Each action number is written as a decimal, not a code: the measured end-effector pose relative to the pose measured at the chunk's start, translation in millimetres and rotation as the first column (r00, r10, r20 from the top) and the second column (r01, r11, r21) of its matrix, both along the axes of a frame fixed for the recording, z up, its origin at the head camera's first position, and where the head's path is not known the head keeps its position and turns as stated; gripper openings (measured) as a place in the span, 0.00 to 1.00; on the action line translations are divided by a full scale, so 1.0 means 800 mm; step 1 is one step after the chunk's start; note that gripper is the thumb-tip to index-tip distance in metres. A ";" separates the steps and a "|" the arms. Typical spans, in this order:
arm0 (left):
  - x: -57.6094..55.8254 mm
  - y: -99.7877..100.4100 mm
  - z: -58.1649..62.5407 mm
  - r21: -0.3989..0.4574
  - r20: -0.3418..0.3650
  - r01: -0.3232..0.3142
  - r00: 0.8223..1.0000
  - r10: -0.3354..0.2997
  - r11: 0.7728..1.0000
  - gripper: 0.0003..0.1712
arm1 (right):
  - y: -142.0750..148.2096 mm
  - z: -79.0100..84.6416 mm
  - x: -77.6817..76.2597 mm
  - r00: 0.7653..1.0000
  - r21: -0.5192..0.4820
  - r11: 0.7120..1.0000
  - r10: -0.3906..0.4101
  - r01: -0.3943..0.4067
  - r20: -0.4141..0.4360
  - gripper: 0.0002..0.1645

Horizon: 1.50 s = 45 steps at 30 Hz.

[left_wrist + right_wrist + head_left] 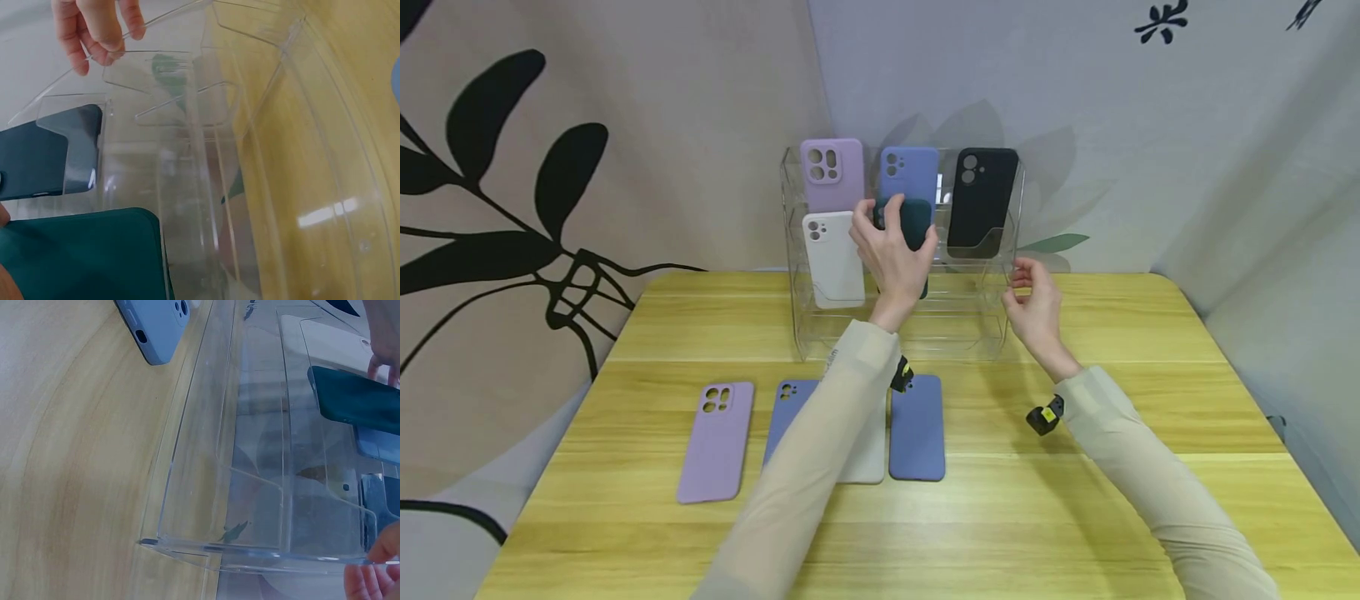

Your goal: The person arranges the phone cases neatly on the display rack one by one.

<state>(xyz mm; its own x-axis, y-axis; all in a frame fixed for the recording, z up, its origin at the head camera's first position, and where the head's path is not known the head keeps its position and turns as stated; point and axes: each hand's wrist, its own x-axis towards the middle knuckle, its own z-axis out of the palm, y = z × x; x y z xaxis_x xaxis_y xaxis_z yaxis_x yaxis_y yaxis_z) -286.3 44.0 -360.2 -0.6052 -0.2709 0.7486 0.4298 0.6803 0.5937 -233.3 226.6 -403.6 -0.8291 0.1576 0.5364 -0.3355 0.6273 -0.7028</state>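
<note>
My left hand [891, 262] grips a dark green phone case [915, 218] by its sides at the middle row of a clear tiered display rack [962, 337]. The same green case [356, 400] leans in the rack in the right wrist view. My right hand [1037, 310] pinches the right side edge of the rack; its thumb and fingers straddle that edge in the right wrist view. A white case [835, 262] stands left of the green one. Behind them, a purple case [842, 187], a blue case [917, 167] and a black case [976, 200] fill the top row.
On the wooden table [1075, 517] before the rack lie a purple case [718, 442], a blue case [786, 412] and a white case [868, 454] partly under my left sleeve, and a darker blue case [917, 433]. A patterned cloth [700, 125] hangs behind.
</note>
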 end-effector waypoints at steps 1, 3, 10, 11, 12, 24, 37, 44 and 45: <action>0.001 0.000 -0.001 -0.005 0.006 -0.003 1.000 0.003 1.000 0.26 | 0.000 0.000 0.000 1.000 -0.002 1.000 0.000 0.000 0.001 0.21; 0.001 0.001 -0.004 -0.015 0.022 -0.008 1.000 0.009 1.000 0.26 | 0.000 0.000 0.000 1.000 -0.006 1.000 0.001 -0.001 -0.002 0.21; 0.003 0.002 -0.013 -0.046 0.062 -0.036 0.997 0.039 0.998 0.27 | 0.000 0.000 0.000 1.000 -0.007 1.000 -0.004 0.004 -0.005 0.21; 0.003 0.002 -0.014 -0.051 0.066 -0.039 0.997 0.042 0.998 0.26 | 0.000 0.000 0.000 1.000 -0.008 1.000 -0.004 0.004 -0.006 0.21; 0.004 0.002 -0.015 -0.054 0.070 -0.041 0.997 0.045 0.998 0.26 | 0.000 0.000 0.000 1.000 -0.009 1.000 -0.004 0.004 -0.006 0.21; 0.004 0.007 -0.015 -0.113 0.131 -0.073 0.988 0.088 0.991 0.26 | -0.001 -0.001 0.000 1.000 -0.012 1.000 -0.012 0.012 -0.011 0.21; 0.010 -0.009 0.003 -0.257 0.223 -0.053 0.968 0.112 0.965 0.29 | -0.003 0.000 0.000 1.000 -0.011 1.000 -0.007 0.007 -0.010 0.21; 0.023 -0.030 0.030 -0.255 0.225 0.054 0.974 0.005 0.965 0.29 | -0.002 -0.001 0.001 1.000 -0.024 1.000 -0.003 0.003 0.000 0.22; 0.025 -0.034 0.033 -0.245 0.229 0.072 0.973 -0.015 0.967 0.29 | -0.001 -0.001 0.001 1.000 -0.025 1.000 -0.003 0.003 0.002 0.22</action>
<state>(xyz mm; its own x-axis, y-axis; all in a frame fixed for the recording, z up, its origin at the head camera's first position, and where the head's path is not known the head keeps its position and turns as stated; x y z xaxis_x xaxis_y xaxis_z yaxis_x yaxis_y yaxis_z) -266.3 16.8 -333.6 -0.7713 -0.0626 0.6333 0.3383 0.8026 0.4913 -232.7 225.5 -404.2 -0.8297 0.1736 0.5305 -0.3318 0.6110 -0.7188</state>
